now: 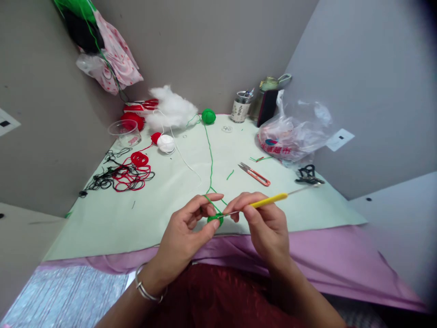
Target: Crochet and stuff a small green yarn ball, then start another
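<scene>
My left hand [189, 228] pinches a small green crochet piece [215, 219] between thumb and fingers, with green yarn looped over the forefinger. My right hand [262, 218] grips a crochet hook with a yellow handle [269, 199]; its metal tip pokes into the green piece. The green yarn strand [210, 155] runs back across the pale green table [164, 200] to a green yarn ball [208, 116] near the wall.
Red-handled thread snips [255, 174] lie right of the strand. Tangled red and black yarn [123, 174] is at left, with a plastic cup [124, 132], white stuffing [170, 109] and a red-and-white ball [164, 142]. A plastic bag [294, 133], a jar [241, 106] and black scissors [308, 175] are at right.
</scene>
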### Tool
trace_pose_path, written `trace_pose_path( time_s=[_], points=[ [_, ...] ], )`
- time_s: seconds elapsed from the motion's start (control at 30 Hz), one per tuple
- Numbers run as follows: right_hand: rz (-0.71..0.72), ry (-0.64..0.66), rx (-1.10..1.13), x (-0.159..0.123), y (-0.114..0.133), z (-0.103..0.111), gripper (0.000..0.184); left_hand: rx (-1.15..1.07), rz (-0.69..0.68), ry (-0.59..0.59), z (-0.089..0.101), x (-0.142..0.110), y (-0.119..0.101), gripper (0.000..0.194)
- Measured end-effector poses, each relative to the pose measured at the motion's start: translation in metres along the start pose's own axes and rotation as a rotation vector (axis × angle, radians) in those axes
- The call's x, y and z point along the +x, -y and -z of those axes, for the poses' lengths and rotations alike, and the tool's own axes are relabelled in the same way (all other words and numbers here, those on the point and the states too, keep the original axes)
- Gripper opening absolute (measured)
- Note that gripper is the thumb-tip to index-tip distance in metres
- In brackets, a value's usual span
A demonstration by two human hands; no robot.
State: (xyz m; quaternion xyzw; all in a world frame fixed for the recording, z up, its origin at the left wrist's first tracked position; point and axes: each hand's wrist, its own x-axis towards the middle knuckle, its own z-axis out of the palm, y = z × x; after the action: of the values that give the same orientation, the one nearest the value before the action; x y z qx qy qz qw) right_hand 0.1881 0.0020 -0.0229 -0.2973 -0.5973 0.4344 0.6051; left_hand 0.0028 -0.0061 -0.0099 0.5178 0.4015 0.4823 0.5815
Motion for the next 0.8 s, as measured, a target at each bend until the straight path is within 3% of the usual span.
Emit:
trace_pose_path(
  time_s=[0.13,0.37,0.53,0.67,0.8],
  points=[
    [0.129,0.064,-0.191,-0.005,0.005,0.0,0.02,0.078,-0.066,-0.053,-0.002,-0.002,0.0,0.033],
    [0.233,0.099,-0.263,-0.003,0.005,-0.001,0.022,0.131,-0.117,-0.084,-0.004,0.0,-0.004,0.025],
    [0.484,0.17,-0.595,-0.003,0.006,-0.002,0.022,0.156,-0.155,-0.146,-0.006,0.003,-0.002,0.026],
    [0.635,0.127,-0.867,-0.01,-0.001,-0.003,0.03,0.046,-0.053,-0.193,-0.007,0.003,0.001,0.032],
    [0.685,0.073,-0.925,-0.014,-0.015,-0.004,0.046,-0.189,0.051,-0.128,-0.009,0.001,0.006,0.044]
  ],
)
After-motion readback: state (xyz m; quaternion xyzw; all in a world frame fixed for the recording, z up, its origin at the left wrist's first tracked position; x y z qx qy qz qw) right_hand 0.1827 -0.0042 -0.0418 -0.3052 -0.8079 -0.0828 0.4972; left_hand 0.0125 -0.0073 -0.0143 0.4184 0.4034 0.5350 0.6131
